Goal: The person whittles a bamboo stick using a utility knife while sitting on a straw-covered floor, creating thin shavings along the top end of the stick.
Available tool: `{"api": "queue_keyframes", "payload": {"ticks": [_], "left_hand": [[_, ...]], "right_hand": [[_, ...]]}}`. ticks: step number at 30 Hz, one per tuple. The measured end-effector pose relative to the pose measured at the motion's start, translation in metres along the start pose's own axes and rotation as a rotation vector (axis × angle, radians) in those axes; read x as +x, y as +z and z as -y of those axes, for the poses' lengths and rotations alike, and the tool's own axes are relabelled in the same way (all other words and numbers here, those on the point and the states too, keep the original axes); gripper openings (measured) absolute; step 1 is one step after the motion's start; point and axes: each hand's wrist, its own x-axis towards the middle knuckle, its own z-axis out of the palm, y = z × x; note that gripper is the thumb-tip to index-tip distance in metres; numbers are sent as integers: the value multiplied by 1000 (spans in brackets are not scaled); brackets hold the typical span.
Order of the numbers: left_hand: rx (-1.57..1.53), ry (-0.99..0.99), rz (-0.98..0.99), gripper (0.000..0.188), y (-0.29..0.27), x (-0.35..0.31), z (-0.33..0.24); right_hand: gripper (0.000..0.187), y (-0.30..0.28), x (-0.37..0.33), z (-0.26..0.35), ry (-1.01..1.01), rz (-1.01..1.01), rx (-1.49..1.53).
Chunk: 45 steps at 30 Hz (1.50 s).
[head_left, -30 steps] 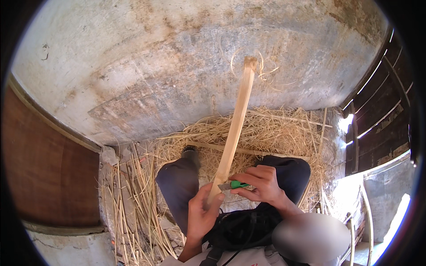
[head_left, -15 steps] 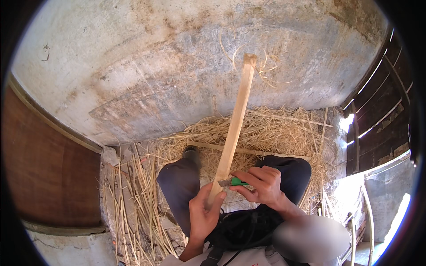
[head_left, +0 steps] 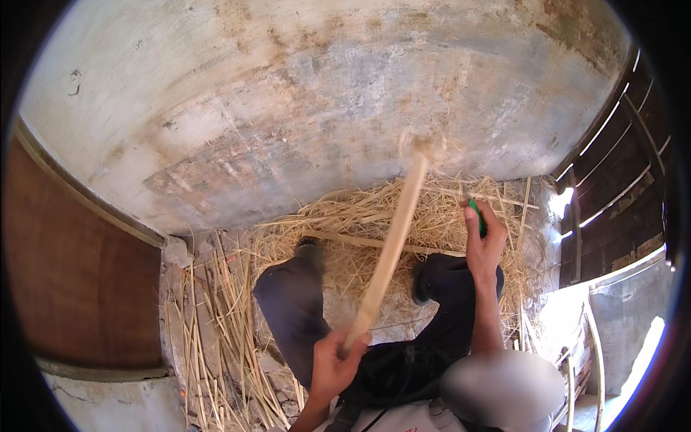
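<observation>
Above a bed of straw [head_left: 446, 209], the left hand [head_left: 335, 363] is closed around the lower end of a pale wooden stick [head_left: 392, 248], which slants up and away toward the stained wall [head_left: 288, 108]. It looks stiff and light, best held low. The right hand [head_left: 484, 245], extended over the straw, pinches a small green object [head_left: 475, 214].
</observation>
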Motion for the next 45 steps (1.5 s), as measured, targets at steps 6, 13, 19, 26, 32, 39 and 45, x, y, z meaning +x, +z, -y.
{"api": "queue_keyframes", "payload": {"ticks": [6,13,19,26,32,39,45], "left_hand": [[21,37,-80,29,-2,21,-14],[46,43,-44,29,1,30,-28],[27,53,-14,31,4,28,-30],[21,89,-17,34,5,25,-28],[-49,52,20,33,5,20,-29],[-96,9,52,32,3,16,-33],[-105,15,45,32,4,14,-33]], "right_hand": [[29,27,-52,15,-92,299,324],[34,31,-72,60,105,570,522],[32,35,-74,48,-295,471,438],[35,16,-62,63,-512,404,91],[36,11,-58,67,-548,308,65],[36,6,-56,71,-543,312,42],[36,5,-56,71,-566,312,12]]}}
